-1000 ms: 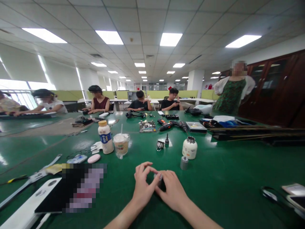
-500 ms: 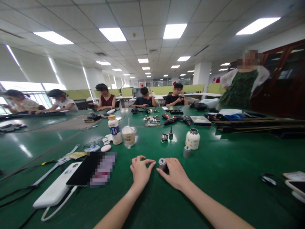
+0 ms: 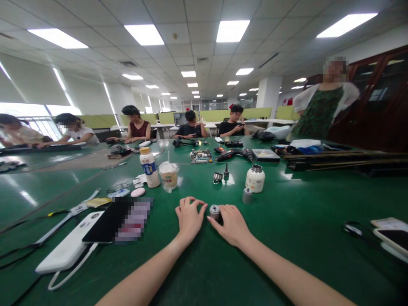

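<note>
A small silver metal cylinder stands upright on the green table, between my two hands. My right hand is wrapped against its right side, the thumb in front and the fingers behind. Just left of the cylinder is my left hand, thumb and fingertips brought together; whether anything tiny is between them cannot be made out. A second metal cylinder stands farther back on the right, before a cream open-topped bottle. A metal cap and a dark pointed part are beyond my hands.
On the left are a white power bank with a cable, a phone, a milk bottle and a plastic cup. Farther back are a circuit board and power drills. Several people are around the table.
The whole view has shifted slightly, so the table items appear a little higher and farther left. My hands and the cylinder keep nearly the same arrangement.
</note>
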`<action>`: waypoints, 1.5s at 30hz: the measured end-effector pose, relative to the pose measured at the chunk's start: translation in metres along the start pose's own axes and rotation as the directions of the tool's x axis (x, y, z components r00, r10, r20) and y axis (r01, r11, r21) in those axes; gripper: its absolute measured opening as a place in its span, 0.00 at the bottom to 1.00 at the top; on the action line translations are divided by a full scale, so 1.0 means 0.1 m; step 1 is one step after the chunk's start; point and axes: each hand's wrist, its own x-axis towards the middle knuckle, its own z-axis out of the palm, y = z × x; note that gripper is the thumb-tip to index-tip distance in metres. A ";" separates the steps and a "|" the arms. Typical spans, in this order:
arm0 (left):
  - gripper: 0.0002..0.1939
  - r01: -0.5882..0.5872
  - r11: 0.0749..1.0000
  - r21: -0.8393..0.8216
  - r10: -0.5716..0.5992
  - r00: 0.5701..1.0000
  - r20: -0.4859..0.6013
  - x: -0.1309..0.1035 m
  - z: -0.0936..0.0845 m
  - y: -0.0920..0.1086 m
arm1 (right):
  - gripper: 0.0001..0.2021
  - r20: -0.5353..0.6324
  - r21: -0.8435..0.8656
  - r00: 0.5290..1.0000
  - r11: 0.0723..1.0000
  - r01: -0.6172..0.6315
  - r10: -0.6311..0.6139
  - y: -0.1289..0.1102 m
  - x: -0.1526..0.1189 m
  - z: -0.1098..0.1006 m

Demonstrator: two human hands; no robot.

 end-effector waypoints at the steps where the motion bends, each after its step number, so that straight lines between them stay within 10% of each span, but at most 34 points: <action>1: 0.08 0.000 1.000 0.001 0.000 1.000 -0.001 0.00 0.00 0.00 | 0.13 0.003 -0.004 1.000 1.000 -0.005 0.005 0.00 -0.01 -0.01; 22: 0.06 -0.303 0.917 -0.260 0.254 0.945 -0.207 -0.01 -0.05 0.11 | 0.09 0.007 0.027 1.000 1.000 -0.005 0.005 0.01 0.00 -0.02; 45: 0.07 -0.330 0.864 -0.379 0.332 0.941 -0.063 -0.06 -0.11 0.13 | 0.08 0.028 0.043 0.999 0.999 -0.021 0.020 -0.01 -0.02 -0.02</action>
